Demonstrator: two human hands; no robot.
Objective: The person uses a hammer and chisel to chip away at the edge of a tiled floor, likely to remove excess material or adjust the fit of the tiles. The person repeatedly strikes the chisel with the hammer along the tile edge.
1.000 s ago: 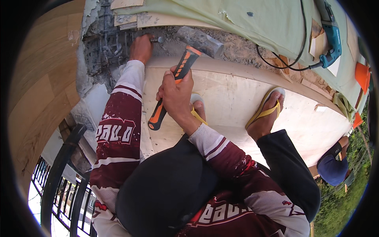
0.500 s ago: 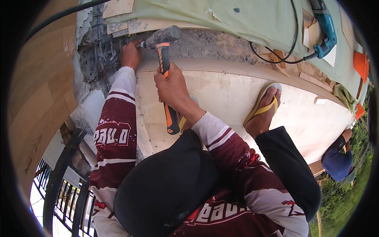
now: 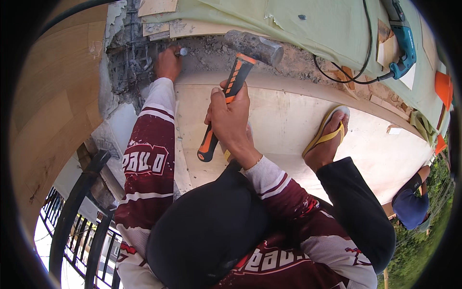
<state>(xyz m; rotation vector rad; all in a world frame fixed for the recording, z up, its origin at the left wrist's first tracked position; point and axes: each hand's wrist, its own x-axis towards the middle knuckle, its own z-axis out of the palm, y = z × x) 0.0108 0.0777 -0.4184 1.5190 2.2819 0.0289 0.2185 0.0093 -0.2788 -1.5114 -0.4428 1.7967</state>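
While a pale board [image 3: 284, 125] is spread lowest, its far edge is bordered by a strip of broken concrete [image 3: 207, 60], beyond which a green sheet [image 3: 327, 26] is laid. At the strip's left end, a patch of metal bars [image 3: 132, 55] is laid bare. On the sheet, toward its right edge, a teal power drill [image 3: 405, 48] is rested. By the right hand [image 3: 231, 113], clamped with fingers wrapped round its orange-and-black handle, a hammer [image 3: 239, 74] is held slantwise above the board, its grey head raised over the strip. By the left hand [image 3: 168, 63], clamped beside the bars near the strip's left end, a metal tool [image 3: 183, 51] is gripped; its round end is left showing, well apart from the hammer's head.
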